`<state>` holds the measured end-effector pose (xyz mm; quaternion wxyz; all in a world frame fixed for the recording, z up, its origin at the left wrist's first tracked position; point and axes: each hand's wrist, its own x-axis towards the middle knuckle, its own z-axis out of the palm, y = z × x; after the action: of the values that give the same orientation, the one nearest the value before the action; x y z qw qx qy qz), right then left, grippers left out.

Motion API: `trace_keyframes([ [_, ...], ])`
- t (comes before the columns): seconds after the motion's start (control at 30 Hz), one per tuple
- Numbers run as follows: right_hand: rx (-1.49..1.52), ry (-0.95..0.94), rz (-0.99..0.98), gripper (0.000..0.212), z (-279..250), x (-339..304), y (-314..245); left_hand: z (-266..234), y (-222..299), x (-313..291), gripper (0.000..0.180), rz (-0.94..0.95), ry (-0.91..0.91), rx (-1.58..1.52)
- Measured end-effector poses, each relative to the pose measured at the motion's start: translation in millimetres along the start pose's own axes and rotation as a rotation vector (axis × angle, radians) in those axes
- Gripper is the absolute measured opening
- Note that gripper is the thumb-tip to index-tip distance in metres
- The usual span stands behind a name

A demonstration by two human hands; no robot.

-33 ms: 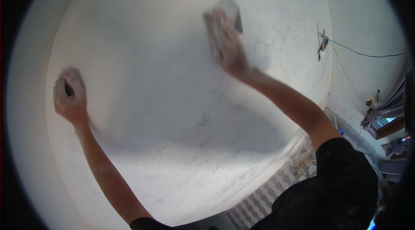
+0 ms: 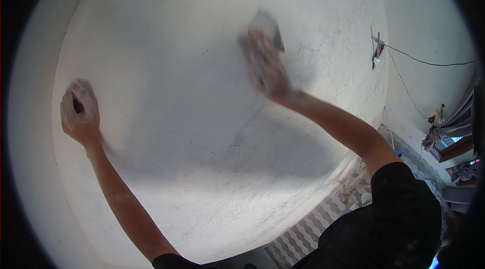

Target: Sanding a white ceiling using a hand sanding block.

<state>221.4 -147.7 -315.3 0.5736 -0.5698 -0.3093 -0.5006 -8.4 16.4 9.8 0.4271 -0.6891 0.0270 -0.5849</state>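
Observation:
A pale wall (image 2: 202, 132) with fine dark scratches and specks fills most of the view. Against its upper middle, my right hand (image 2: 265, 64) presses a flat sheet of sandpaper (image 2: 263, 24), grey-white with a dark edge at its right. This hand is dusty and smeared by motion, with its fingers laid over the sheet. Further left, my left hand (image 2: 81, 112) is curled in a loose fist at the wall, near the corner. A dark hollow shows between its thumb and fingers; whether anything is inside cannot be made out.
A wall fitting (image 2: 378, 52) with cables hangs at the right. Beyond it are a socket (image 2: 433, 116) and a tied grey curtain (image 2: 434, 137). Below runs a grey-and-white patterned floor (image 2: 303, 226) with debris (image 2: 356, 190) by the wall's foot.
My right hand has slid a short way down the wall with the sandpaper. My left hand has stayed in nearly the same place.

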Motion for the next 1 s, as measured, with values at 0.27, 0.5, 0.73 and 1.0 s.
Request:
trace_keyframes([
  [0.27, 0.006, 0.041, 0.012, 0.052, 1, 30, 31, 23, 13, 3, 0.027, 0.089, 0.06, -0.079],
  [0.5, 0.057, -0.202, -0.113, 0.048, -13, -101, 9, 9, -9, 5, 0.024, 0.125, 0.059, -0.025],
  [0.73, 0.101, -0.011, 0.022, 0.049, 5, -18, -8, 3, -7, 6, 0.021, 0.019, -0.022, 0.035],
  [1.0, 0.103, -0.215, -0.053, 0.053, -13, -110, -10, 12, -2, 3, 0.021, 0.087, 0.035, 0.01],
])
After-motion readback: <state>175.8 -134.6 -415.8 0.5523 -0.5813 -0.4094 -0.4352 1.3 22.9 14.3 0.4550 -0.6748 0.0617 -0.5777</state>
